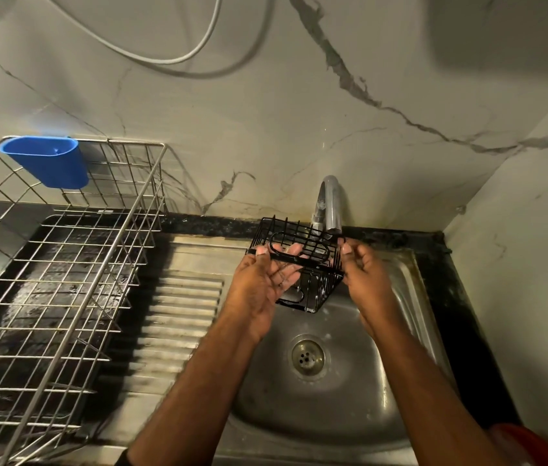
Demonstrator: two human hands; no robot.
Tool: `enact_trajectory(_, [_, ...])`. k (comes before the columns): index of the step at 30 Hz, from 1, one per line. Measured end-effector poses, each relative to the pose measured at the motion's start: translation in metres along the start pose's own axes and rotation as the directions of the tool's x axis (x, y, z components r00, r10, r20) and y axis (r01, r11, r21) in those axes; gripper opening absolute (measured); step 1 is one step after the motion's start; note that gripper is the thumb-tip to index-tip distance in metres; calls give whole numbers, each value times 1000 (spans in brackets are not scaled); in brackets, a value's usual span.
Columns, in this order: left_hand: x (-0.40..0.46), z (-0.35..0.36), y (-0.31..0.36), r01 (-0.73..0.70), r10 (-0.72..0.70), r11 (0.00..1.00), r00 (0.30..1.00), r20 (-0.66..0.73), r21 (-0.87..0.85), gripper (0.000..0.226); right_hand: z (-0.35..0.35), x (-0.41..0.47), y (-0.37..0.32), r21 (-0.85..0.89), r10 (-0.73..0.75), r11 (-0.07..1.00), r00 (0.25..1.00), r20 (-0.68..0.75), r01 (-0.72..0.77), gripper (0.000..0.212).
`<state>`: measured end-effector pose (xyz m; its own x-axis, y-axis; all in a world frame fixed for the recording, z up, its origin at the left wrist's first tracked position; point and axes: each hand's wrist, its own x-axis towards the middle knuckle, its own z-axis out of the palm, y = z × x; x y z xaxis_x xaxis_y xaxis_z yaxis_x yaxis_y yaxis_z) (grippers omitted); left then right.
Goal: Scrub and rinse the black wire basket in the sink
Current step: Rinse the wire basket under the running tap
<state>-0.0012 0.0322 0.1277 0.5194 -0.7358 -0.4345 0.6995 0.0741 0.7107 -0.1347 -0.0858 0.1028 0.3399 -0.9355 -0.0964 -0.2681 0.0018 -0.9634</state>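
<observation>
Both hands grip the black wire basket [294,260] at frame centre: left hand [262,284] on its left end, right hand [361,267] pinching its right edge, long axis across, under the tap [331,210].

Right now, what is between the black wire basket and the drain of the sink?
In the head view, nothing lies between the black wire basket and the drain: only bare, wet steel of the sink.

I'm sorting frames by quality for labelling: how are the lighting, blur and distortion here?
Head view: dim, warm light; a large soft shadow in the wall's upper right corner; wide-angle bending of the steel dish rack; some motion smear on the ribbed drainboard; the black wire basket, left hand and right hand are fairly sharp; glare on the tap.
</observation>
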Motion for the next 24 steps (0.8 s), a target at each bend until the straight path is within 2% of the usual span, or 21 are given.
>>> enact_trajectory(3, [-2,2,0,-3,3,1000,1000,14,-23,37,-2,-3,2,104,10,995,999,-41,-6,24])
enact_trajectory(6, [-3,6,2,-10,11,999,1000,27,-52,38,-3,-17,2,119,-3,993,1000,14,1,41])
enact_trajectory(8, [-4,8,2,-3,5,997,1000,24,-77,38,-4,-27,3,76,-54,996,997,48,50,55])
enact_trajectory(14, [-2,11,1,8,-8,984,1000,0,-176,43,-9,-36,1,-79,-143,983,960,239,166,67])
enact_trajectory(20, [-5,11,3,14,-13,986,1000,4,-166,42,-8,-25,7,-282,-166,935,970,178,212,70])
enact_trajectory(24, [-6,9,1,21,-22,983,1000,-2,-180,39,-9,-28,3,-335,-216,908,967,137,251,67])
